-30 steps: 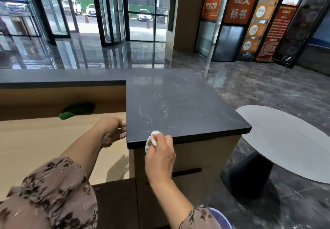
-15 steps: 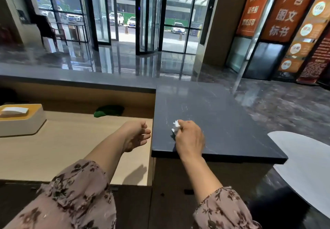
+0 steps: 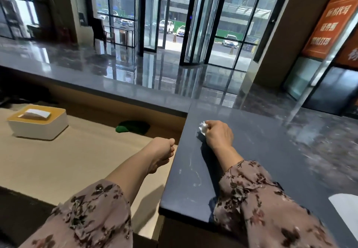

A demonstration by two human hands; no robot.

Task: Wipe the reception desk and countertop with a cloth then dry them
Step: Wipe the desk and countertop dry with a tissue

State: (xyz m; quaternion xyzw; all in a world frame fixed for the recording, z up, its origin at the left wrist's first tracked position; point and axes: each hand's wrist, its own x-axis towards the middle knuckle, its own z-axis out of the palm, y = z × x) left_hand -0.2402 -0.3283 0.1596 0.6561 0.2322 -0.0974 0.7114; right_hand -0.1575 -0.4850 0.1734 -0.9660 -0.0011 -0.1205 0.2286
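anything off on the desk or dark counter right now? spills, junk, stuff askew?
Nothing spilled or broken. Two small things: pale streaks mark the dark countertop near its left edge, behind the right hand and its white wad. A green cloth lies crumpled on the lower desk against the back wall.

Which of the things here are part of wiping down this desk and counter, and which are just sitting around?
Part of the job:
- white wad in the right hand
- dark countertop under it
- light wooden desk
- left hand, holding nothing

Just lying about:
- tissue box on the desk
- green cloth by the desk's back wall
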